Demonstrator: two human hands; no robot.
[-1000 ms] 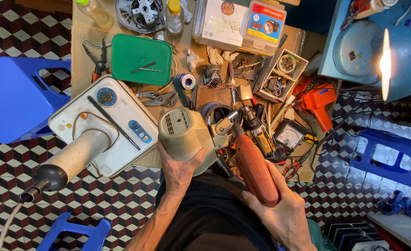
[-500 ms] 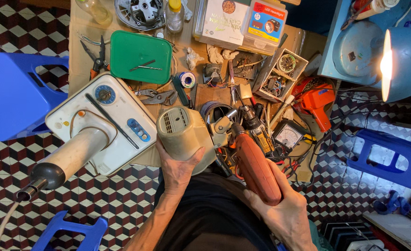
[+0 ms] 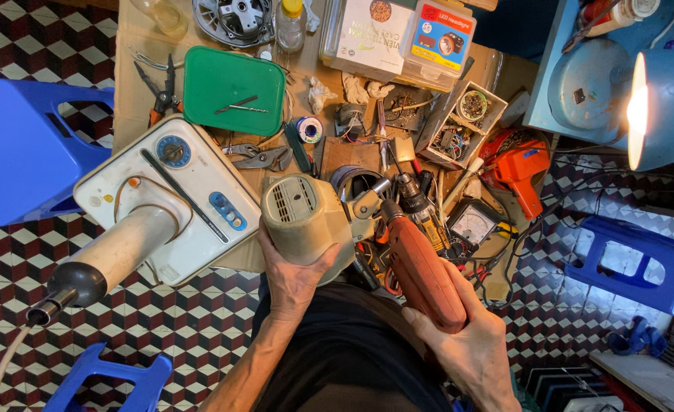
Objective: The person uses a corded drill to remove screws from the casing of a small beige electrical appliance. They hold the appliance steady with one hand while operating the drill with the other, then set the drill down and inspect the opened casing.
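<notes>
The left hand (image 3: pixel 295 278) is gripping a beige, vented motor housing (image 3: pixel 306 221) at the desk (image 3: pixel 135 114) edge. The right hand (image 3: pixel 470 343) is holding an orange drill (image 3: pixel 421 271), its tip touching the housing's metal bracket.

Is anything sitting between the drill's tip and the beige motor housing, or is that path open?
Nothing visible blocks it. The left hand grips the beige motor housing from below; the right hand holds the orange drill, whose tip already meets the grey metal bracket on the housing's side.
</notes>
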